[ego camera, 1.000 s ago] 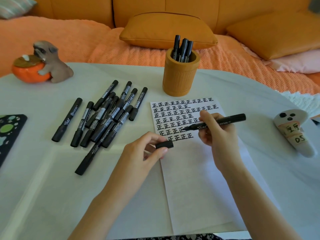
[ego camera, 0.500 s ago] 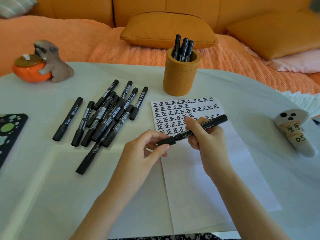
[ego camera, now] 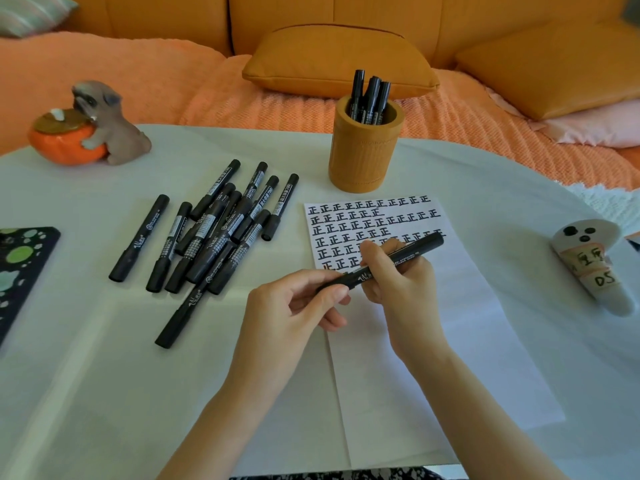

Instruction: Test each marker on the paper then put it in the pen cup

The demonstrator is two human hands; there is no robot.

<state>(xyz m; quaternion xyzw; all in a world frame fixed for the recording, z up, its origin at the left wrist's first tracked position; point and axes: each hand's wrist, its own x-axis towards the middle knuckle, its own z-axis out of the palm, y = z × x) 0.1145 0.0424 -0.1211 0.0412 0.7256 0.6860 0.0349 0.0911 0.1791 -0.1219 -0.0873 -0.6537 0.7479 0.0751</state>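
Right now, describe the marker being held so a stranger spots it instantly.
Find the white paper in front of the orange pen cup. Above it, the left hand and right hand hold one black marker. Unlike the pile nearby, it is lifted.

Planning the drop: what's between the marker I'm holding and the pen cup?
Head view: only the paper with its written rows lies flat between marker and pen cup.

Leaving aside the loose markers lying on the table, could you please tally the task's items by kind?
Markers showing in the pen cup: 3
Marker held between left hand and right hand: 1
Pen cup: 1
Sheet of paper: 1
Total: 6
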